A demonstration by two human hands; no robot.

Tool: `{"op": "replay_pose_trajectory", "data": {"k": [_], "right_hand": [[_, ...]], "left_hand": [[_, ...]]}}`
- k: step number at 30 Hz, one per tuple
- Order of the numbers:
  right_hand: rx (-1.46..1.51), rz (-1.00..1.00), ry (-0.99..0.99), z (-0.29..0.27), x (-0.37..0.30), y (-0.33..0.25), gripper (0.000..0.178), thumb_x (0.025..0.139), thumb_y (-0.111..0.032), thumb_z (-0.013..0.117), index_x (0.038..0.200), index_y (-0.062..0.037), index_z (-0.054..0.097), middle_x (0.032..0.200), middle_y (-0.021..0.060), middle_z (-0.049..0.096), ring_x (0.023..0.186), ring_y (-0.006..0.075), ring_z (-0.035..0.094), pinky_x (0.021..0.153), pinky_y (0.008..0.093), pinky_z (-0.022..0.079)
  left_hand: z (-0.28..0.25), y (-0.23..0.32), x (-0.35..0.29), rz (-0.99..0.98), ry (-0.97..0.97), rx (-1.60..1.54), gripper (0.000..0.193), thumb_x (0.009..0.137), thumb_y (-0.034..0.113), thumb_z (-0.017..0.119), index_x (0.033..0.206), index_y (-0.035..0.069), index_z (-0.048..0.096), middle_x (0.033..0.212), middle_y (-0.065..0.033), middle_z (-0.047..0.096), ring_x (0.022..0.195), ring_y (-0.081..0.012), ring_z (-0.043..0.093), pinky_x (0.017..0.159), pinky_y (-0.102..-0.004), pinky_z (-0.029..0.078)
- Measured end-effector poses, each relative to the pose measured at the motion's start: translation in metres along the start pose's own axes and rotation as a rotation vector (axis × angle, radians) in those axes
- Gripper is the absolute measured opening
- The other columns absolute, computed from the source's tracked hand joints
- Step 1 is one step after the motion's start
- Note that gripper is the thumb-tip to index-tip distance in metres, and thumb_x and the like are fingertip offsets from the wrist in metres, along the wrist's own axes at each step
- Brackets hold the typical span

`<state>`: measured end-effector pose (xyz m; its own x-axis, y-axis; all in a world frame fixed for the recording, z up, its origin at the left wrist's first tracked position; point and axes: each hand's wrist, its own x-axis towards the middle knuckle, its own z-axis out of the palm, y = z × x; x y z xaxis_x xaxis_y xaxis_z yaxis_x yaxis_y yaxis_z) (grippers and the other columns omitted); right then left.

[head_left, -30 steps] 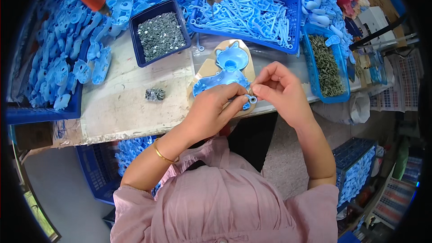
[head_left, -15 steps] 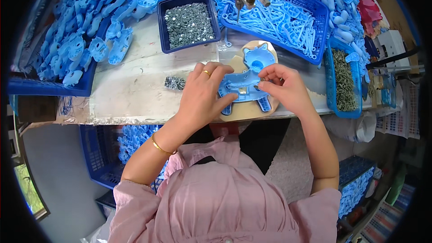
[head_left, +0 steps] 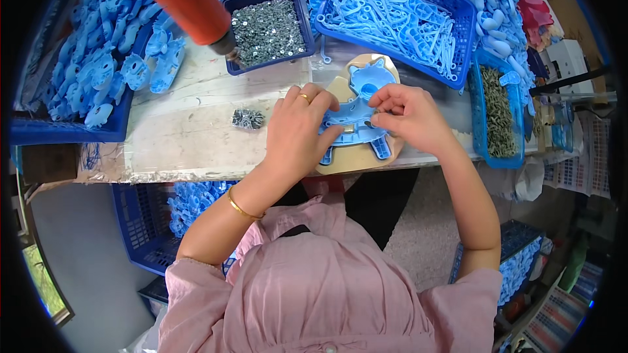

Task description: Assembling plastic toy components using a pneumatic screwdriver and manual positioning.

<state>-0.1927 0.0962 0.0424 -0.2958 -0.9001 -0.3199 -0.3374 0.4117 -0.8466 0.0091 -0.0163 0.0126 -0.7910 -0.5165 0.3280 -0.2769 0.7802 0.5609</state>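
A light-blue plastic animal-shaped shell (head_left: 356,112) lies hollow side up in a tan fixture (head_left: 350,163) near the table's front edge. Around its left end my left hand (head_left: 297,124) is curled, thumb and fingertips bent onto the rim. A small metal piece (head_left: 348,129) sits inside the shell by that thumb. Over the shell's right part, my right hand (head_left: 412,117) pinches with thumb and forefinger; what lies between them is too small to make out. Beside those fingertips is a small dark piece (head_left: 367,124) in the shell.
A red screwdriver (head_left: 190,3) hangs at upper left, before a dark-blue tray of small metal parts (head_left: 269,29). Blue baskets hold thin blue rods (head_left: 399,19) and screws (head_left: 498,114). Blue shells (head_left: 104,72) pile at left. A metal-coloured cluster (head_left: 248,118) lies left of my left hand.
The red screwdriver has come lower and looks much larger. The metal tool head at the top has moved up, mostly out of view. Both hands stay at the shell, with small finger shifts.
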Motion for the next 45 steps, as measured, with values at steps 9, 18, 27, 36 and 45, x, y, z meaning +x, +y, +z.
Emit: {"op": "replay_pose_trajectory", "data": {"k": [9,18,27,36,45], "right_hand": [[-0.136,-0.117,-0.099,-0.004,0.006,0.004,0.017,0.077,-0.004,0.076,0.094,-0.0015,0.073,0.084,0.0072,0.072,0.074,0.0141,0.065,0.066,0.0283,0.051],[-0.678,-0.288,-0.043,-0.001,0.018,-0.013,0.017,0.073,-0.007,0.078,0.090,-0.0078,0.074,0.092,0.0089,0.059,0.100,0.0288,0.058,0.084,0.0401,0.048],[-0.016,-1.130,0.726,0.074,0.075,-0.171,0.040,0.087,-0.019,0.076,0.121,-0.0052,0.062,0.099,0.0071,0.065,0.095,0.0175,0.064,0.078,0.0320,0.053],[0.057,-0.711,0.302,0.055,0.109,-0.259,0.051,0.093,-0.026,0.066,0.132,0.0029,0.051,0.115,0.0249,0.064,0.104,0.0317,0.066,0.089,0.0424,0.051],[0.056,-0.725,0.276,0.058,0.080,-0.168,0.039,0.091,-0.017,0.071,0.123,0.0017,0.057,0.097,0.0064,0.067,0.089,0.0161,0.069,0.078,0.0317,0.055]], "left_hand": [[0.000,0.003,0.000,-0.015,-0.012,0.062,0.022,0.068,0.015,0.082,0.085,0.010,0.069,0.102,-0.0050,0.064,0.094,-0.0290,0.058,0.081,-0.0410,0.048],[-0.007,0.003,0.009,0.006,-0.068,0.210,0.015,0.069,0.021,0.082,0.077,0.013,0.072,0.100,-0.0018,0.062,0.096,-0.0254,0.056,0.079,-0.0400,0.045],[-0.023,-0.001,-0.001,0.041,0.075,0.033,0.025,0.080,0.027,0.078,0.096,0.011,0.068,0.090,-0.0057,0.063,0.089,-0.0264,0.060,0.076,-0.0405,0.047],[-0.068,-0.090,0.024,-0.079,0.170,0.391,0.012,0.080,0.017,0.074,0.089,0.010,0.068,0.088,-0.0072,0.065,0.088,-0.0296,0.060,0.076,-0.0401,0.051],[-0.045,-0.137,0.090,0.016,-0.003,0.386,0.017,0.074,0.026,0.079,0.084,0.013,0.074,0.087,-0.0063,0.069,0.094,-0.0266,0.063,0.080,-0.0414,0.051]]}}
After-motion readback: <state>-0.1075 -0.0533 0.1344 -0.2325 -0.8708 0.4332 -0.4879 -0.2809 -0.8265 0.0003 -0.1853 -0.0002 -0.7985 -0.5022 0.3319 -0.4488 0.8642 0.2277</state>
